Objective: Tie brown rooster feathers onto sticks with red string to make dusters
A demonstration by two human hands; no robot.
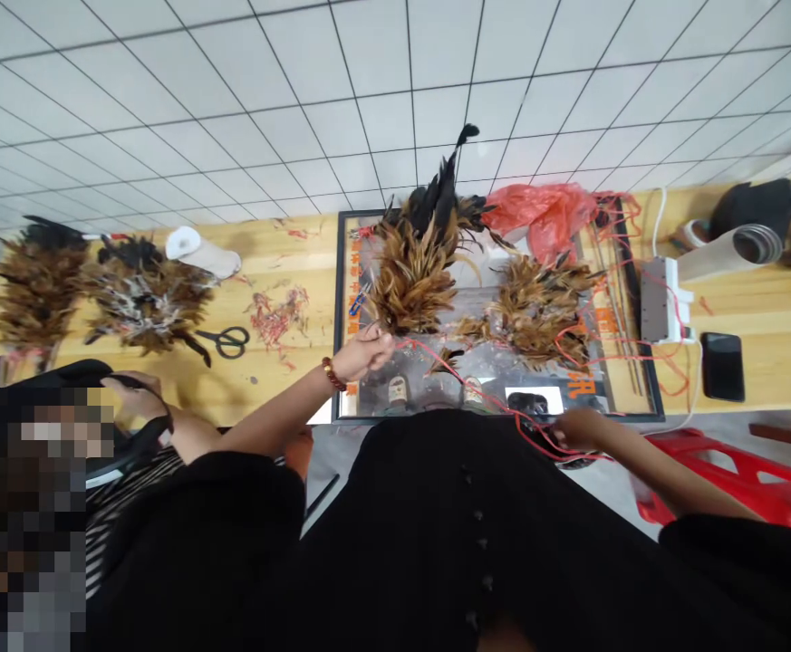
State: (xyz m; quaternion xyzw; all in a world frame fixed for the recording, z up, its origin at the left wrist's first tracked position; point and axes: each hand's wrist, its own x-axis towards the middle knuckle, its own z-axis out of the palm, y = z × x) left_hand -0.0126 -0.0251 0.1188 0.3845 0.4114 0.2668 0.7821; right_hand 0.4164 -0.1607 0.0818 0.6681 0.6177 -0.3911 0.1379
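Observation:
My left hand (366, 351) is closed at the lower end of a tall brown and black feather bundle (417, 272), pinching a red string (446, 364). Whether it also grips the bundle's stems is hidden by the fingers. From there the string runs right, over the front edge of a black-framed glass panel (654, 398). My right hand (580, 430), slightly blurred, is closed around the string just past that edge, with loops hanging below it. Another spread of brown feathers (543, 308) lies on the panel's right side, and a few loose feathers (445, 362) lie between.
At left are two more feather bundles (40, 290) (147, 294), black scissors (225, 341), a white roll (203, 252) and red scraps (278, 315). A co-worker's hand (135, 396) is nearby. Right: red plastic bag (537, 217), power strip (665, 299), phone (722, 366), red stool (721, 466).

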